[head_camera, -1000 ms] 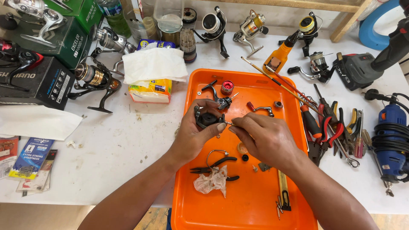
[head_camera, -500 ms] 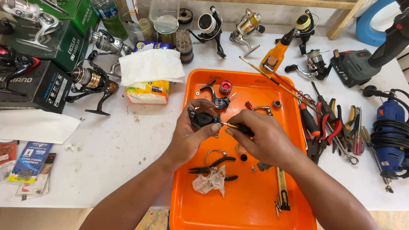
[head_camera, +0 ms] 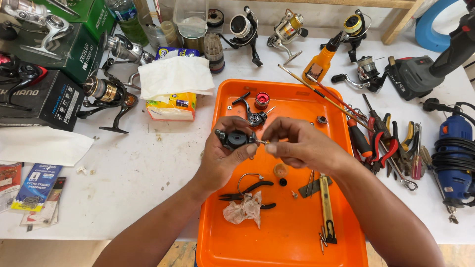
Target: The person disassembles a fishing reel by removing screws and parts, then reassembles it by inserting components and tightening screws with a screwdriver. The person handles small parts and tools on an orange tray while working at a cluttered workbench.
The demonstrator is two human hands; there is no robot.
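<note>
Now, over my scuffed white desk [head_camera: 138, 173] and glossy orange tray [head_camera: 297, 247], left hand [head_camera: 225, 155] fingers grip a black reel body [head_camera: 233, 139], right hand [head_camera: 302, 146] fingers pinch a thin metal pin [head_camera: 261, 142].

A white tabletop [head_camera: 133, 183] fills nearly the whole view, its surface scuffed and speckled with small marks and bits of debris. Its near edge runs along the bottom, and below that edge, at the lower left, a strip of pale wooden floor [head_camera: 59, 252] shows. Beyond the tabletop's far edge, at the top right, stands a frame of light, unpainted wood [head_camera: 396, 20]: a horizontal rail with a slanted brace running down to the tabletop. Just right of that brace a curved blue band [head_camera: 426, 29] rises from the tabletop's far corner. Light falls evenly and bright over the tabletop, leaving only short, soft shadows. No wall or window can be made out.
</note>
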